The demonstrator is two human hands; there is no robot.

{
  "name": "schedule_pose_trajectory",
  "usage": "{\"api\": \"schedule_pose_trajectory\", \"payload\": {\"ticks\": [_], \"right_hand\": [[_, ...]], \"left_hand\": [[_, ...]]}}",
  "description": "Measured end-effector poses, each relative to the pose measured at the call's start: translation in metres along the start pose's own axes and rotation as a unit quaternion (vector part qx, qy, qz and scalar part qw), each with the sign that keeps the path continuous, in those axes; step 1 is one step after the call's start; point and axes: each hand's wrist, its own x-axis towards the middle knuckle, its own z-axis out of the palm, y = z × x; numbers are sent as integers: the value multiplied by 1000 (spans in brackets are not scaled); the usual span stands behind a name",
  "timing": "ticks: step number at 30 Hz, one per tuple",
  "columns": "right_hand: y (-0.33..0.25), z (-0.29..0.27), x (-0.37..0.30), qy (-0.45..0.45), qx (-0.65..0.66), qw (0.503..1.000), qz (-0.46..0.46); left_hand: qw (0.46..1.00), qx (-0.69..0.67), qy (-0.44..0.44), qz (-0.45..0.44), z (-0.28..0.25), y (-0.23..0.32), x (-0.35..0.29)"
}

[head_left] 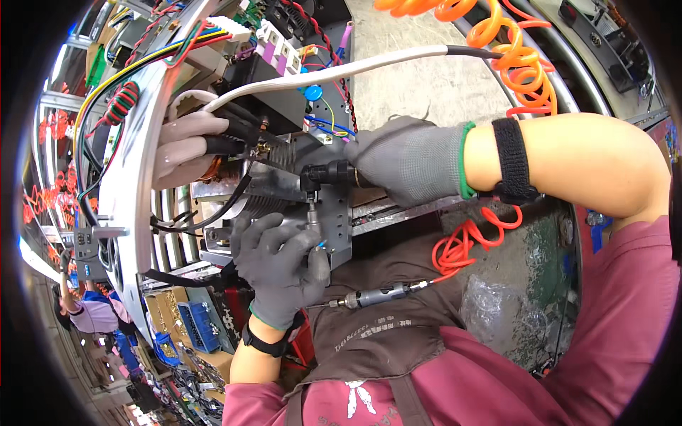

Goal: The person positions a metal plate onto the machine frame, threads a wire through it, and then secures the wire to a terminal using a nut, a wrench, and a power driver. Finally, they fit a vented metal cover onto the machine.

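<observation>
- My left hand (280, 266), in a grey glove, sat low in the middle of the frame, fingers curled shut around a slim metal driver bit (312, 216) that stood upright against the grey metal block (337, 213).
- My right hand (408, 160), also gloved in grey, reached in from the right with its fingers closed around a black angled tool head (323, 176) just above that bit.
- The black tool head touched the top of the bit, at the centre of the frame.
- A third gloved hand (186, 145), pale grey and belonging to another person, lay at the left of centre, gripping black cables (238, 131) beside a ribbed metal heat sink (280, 153).
- A white sleeved cable (334, 71) arched across the upper middle, above both my hands.
- An orange coiled air hose (522, 67) hung at the upper right, and more of it looped below my right wrist.
- A small pen-shaped air tool (380, 295) rested on my brown apron (398, 326), just right of my left hand.
- A curved metal frame (131, 184) with bundled coloured wires ran down the left side.
</observation>
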Motion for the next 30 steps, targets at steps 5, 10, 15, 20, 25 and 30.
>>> {"api": "schedule_pose_trajectory", "payload": {"ticks": [5, 10, 15, 20, 25, 30], "right_hand": [[1, 16, -4, 10, 33, 999, 12], [1, 20, 5, 9, -8, 999, -47], [-5, 23, 6, 28, 23, 999, 15], [-8, 26, 7, 18, 20, 1000, 3], [-8, 26, 7, 35, 12, 999, 11], [-14, 27, 6, 37, 13, 999, 30]], "left_hand": [[1000, 17, 9, -6, 2, 0, 2], [1000, 2, 0, -9, 4, -1, 2], [1000, -1, 6, 3, 4, -1, 2], [999, 5, 32, -11, 5, -1, 1], [999, -2, 35, -25, 6, -1, 0], [998, -6, 37, -49, 2, 0, -2]]}}
